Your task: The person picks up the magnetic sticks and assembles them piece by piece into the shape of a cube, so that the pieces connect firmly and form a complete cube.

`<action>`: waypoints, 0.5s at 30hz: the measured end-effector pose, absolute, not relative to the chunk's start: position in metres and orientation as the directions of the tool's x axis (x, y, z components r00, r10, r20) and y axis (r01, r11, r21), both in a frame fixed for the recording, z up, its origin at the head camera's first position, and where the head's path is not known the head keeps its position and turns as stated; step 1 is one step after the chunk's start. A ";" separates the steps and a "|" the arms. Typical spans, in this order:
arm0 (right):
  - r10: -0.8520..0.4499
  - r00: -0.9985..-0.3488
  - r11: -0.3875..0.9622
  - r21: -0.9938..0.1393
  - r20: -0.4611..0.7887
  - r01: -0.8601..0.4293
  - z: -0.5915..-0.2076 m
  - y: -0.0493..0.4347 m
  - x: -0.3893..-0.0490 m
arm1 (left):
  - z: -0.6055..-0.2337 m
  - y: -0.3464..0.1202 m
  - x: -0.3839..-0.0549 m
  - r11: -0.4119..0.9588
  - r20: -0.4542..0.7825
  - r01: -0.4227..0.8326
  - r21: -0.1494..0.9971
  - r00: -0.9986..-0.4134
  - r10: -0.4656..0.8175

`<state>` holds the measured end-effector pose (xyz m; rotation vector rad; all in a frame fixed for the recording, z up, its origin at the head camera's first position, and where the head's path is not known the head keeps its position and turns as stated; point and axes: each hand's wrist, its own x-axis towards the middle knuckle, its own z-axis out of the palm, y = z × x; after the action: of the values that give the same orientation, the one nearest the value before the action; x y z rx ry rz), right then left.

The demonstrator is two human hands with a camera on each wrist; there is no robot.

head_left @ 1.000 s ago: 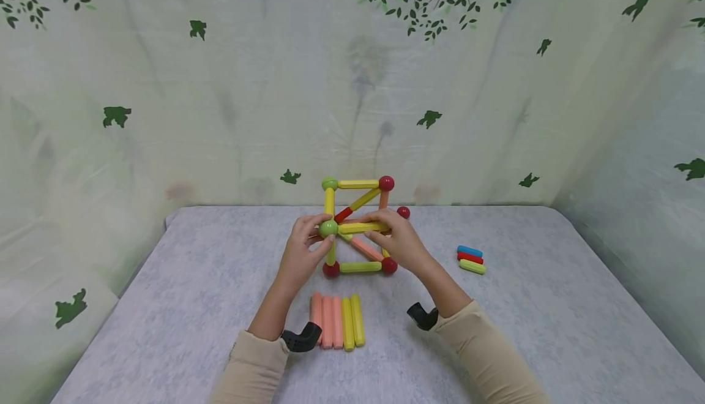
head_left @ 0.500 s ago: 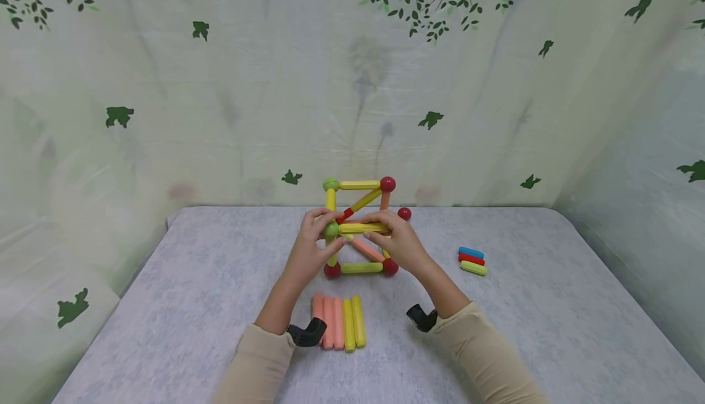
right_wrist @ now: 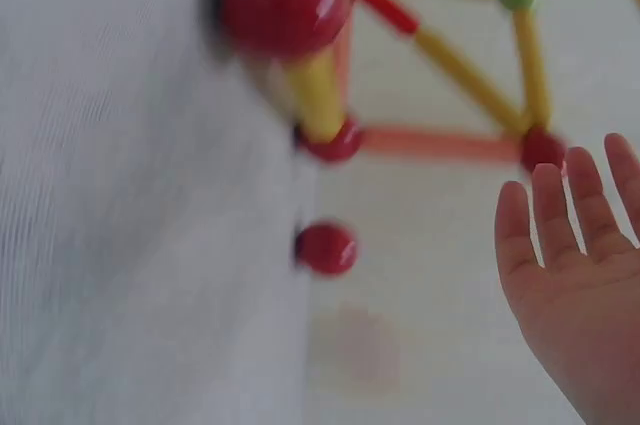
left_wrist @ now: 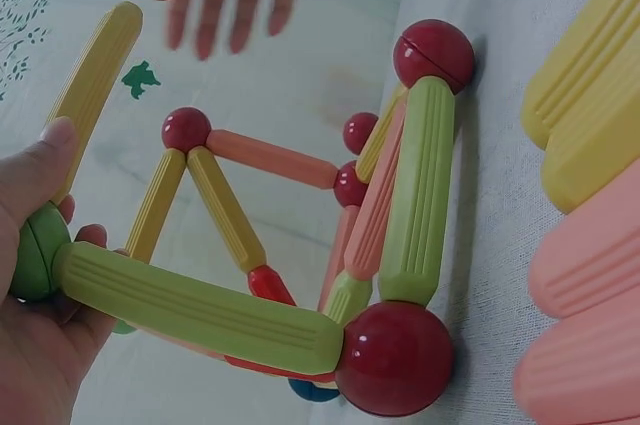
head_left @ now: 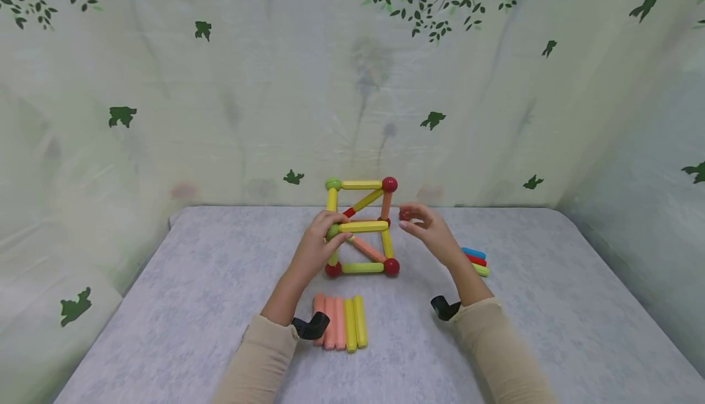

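Note:
A frame of magnetic building rods and balls stands mid-table, with red balls [head_left: 391, 267] at several corners. My left hand [head_left: 314, 250] grips a green ball [left_wrist: 38, 255] at its upper near-left corner, thumb against the yellow rod [head_left: 363, 226]. That rod sticks out to the right from the green ball, its far end free. My right hand [head_left: 432, 232] is right of the frame, fingers extended and spread from the thumb, holding nothing. A loose red ball [right_wrist: 330, 248] lies on the table just past its fingertips, partly covered by them in the head view.
Pink rods [head_left: 330, 324] and yellow rods [head_left: 360, 323] lie in a row in front of the frame. Short blue [head_left: 473, 253], red and green rods sit at the right, partly behind my right forearm. A leaf-printed cloth wall [head_left: 248, 116] rises behind the table's back edge.
My right hand has let go of the yellow rod and moved right toward the loose red ball. My left hand has shifted slightly right, still gripping the green ball.

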<state>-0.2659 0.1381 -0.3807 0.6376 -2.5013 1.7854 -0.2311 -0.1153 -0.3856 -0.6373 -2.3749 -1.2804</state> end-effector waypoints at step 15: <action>-0.165 -0.980 0.599 -0.801 -0.112 -0.009 -0.428 0.156 -0.338 | -0.387 -0.114 -0.233 0.473 0.519 0.552 0.686 -0.828 0.214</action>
<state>-0.3377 0.1560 -0.4282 0.1622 -2.9625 1.4827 -0.2326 -0.1145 -0.3869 -0.6438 -2.3635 -1.2954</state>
